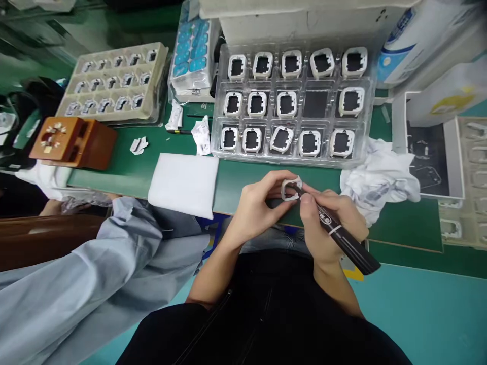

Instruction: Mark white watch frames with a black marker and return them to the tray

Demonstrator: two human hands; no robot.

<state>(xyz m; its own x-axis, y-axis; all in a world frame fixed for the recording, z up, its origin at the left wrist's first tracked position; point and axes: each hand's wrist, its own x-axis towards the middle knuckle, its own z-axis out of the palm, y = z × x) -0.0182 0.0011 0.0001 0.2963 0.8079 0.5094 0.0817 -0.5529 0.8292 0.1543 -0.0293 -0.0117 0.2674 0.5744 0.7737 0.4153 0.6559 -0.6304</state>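
My left hand (258, 205) pinches a small whitish square frame (286, 189) between thumb and fingers, just over the front edge of the bench. In my right hand (323, 223) is a black marker pen (348, 246), its tip end pointing at the inside of the frame and its back end slanting down to the right. Whether the tip touches the frame I cannot tell. Behind my hands lies a clear plastic tray (292, 158) with similar white frames in its pockets; one pocket (316, 104) in the middle row holds no frame.
A white foam sheet (183, 182) lies left of my hands, a crumpled white cloth (380, 177) right. Farther left are an orange-brown block (76, 142) and a beige parts tray (110, 83). An open box (429, 152) stands right. A co-worker's grey-blue sleeve (125, 238) is close at left.
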